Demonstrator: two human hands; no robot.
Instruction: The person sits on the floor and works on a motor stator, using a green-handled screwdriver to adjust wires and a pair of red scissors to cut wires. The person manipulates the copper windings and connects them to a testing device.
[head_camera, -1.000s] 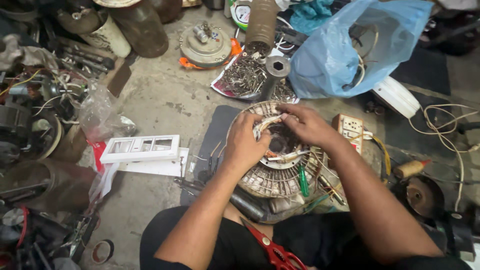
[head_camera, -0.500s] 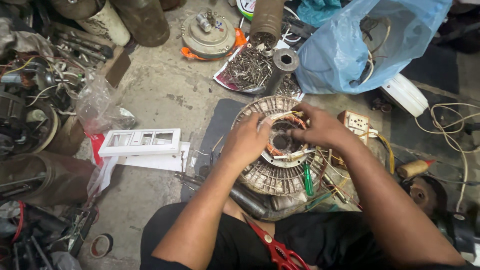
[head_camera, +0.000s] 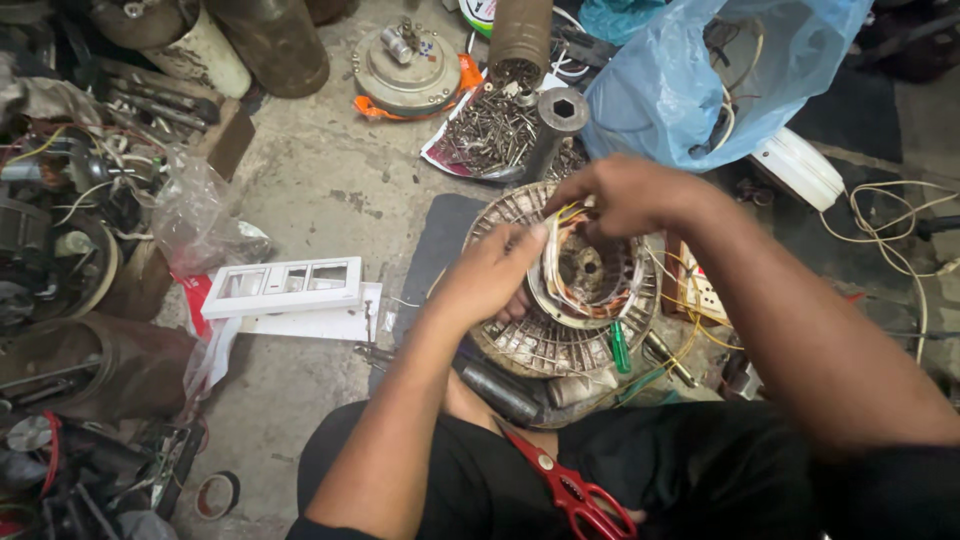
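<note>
The round, finned grey metal motor stator (head_camera: 560, 335) rests on the floor mat against the person's lap, so both hands reach its winding: the left hand (head_camera: 487, 280) clasps the rim to steady it, while the right hand (head_camera: 625, 195) pinches the copper coil wires (head_camera: 572, 222) at the far edge. Nearby lie 1 pair of red-handled scissors (head_camera: 570, 492), 1 green-handled screwdriver (head_camera: 620, 347) and 1 white plastic switch plate (head_camera: 283, 285).

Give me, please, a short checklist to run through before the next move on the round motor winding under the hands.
1. Left hand steadies the motor stator at its rim: ok.
2. Right hand is on the wires at the top edge: ok.
3. Which wire the right fingertips pinch: cannot tell.
4. Green-handled screwdriver lies against the stator, close by: ok.
5. Red-handled scissors rest on the lap, near the arms: not ok.
</note>
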